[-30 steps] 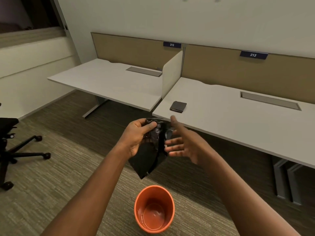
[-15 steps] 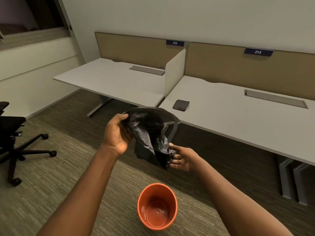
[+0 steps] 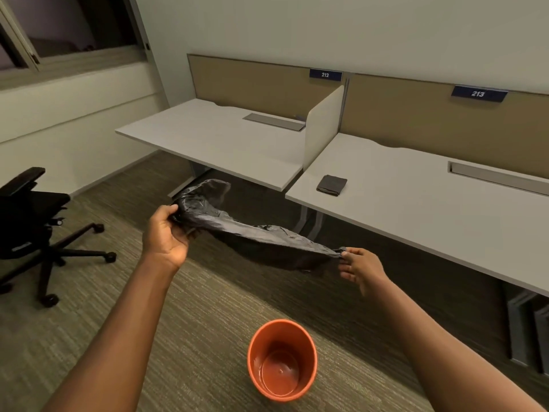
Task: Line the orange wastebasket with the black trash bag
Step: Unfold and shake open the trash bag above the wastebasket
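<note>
The black trash bag [image 3: 255,236] is stretched in the air between my two hands, sagging a little in the middle. My left hand [image 3: 166,236] grips its upper left end, where loose plastic puffs up. My right hand [image 3: 356,266] pinches the lower right end with thumb and fingertips, the other fingers spread. The orange wastebasket [image 3: 282,359] stands upright and empty on the carpet, below the bag and between my forearms.
Two white desks, one on the left [image 3: 219,138] and one on the right [image 3: 416,203], stand ahead, split by a divider panel [image 3: 322,126]. A folded dark cloth [image 3: 331,185] lies on the right desk. A black office chair [image 3: 32,221] is at the left.
My hands have pulled apart, the right one moving out to the right, and the crumpled bag is now drawn out into a long strip. The view has shifted left.
</note>
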### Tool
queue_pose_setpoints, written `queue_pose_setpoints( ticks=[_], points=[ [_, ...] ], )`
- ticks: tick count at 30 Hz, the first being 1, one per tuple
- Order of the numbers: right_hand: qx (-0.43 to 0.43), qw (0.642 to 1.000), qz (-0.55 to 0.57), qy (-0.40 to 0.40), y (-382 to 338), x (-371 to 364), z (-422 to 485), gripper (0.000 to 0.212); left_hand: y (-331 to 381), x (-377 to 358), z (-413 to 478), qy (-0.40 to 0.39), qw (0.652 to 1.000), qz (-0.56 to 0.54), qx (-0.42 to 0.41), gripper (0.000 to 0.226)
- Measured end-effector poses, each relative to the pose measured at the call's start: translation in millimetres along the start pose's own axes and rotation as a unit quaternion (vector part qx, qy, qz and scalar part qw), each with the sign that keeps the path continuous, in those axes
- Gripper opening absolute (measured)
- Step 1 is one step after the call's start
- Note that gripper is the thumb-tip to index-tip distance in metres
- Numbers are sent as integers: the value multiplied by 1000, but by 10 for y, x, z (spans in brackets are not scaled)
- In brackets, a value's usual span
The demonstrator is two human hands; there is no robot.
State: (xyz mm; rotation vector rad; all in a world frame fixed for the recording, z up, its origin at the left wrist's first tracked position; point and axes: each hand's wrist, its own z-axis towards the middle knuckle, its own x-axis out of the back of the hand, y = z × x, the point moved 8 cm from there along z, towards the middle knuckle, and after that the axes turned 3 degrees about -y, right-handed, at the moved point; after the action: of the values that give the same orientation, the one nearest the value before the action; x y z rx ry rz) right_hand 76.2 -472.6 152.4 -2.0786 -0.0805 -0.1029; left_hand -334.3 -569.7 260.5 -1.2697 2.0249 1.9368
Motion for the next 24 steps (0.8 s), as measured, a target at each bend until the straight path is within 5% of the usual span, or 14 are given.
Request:
queue_pose_setpoints(
  ticks=[5,8,10,13,16,24],
  points=[
    [-40,992,-113,32,198,78,20,27,-68,-175,2,-20,1000,24,1,14],
    [81,963,-249,69,-148,-31,-134,54,-119,-397,-35,-63,996,60,-2,12],
    [155,965,-213,0,-476,-298,-330,49,-178,-599,-115,-115,987,113,0,13],
    [104,971,-60,-206,-837,-800,-654,52,-344,-901,-287,-212,953,218,13,9],
    [74,942,-18,-326,-1065,-1127,-889,64,-524,-1090,-437,-278,900,335,-11,7],
    [112,951,-79,-278,-1077,-1208,-826,21,-757,-1093,-581,-289,834,470,-11,29]
  ],
)
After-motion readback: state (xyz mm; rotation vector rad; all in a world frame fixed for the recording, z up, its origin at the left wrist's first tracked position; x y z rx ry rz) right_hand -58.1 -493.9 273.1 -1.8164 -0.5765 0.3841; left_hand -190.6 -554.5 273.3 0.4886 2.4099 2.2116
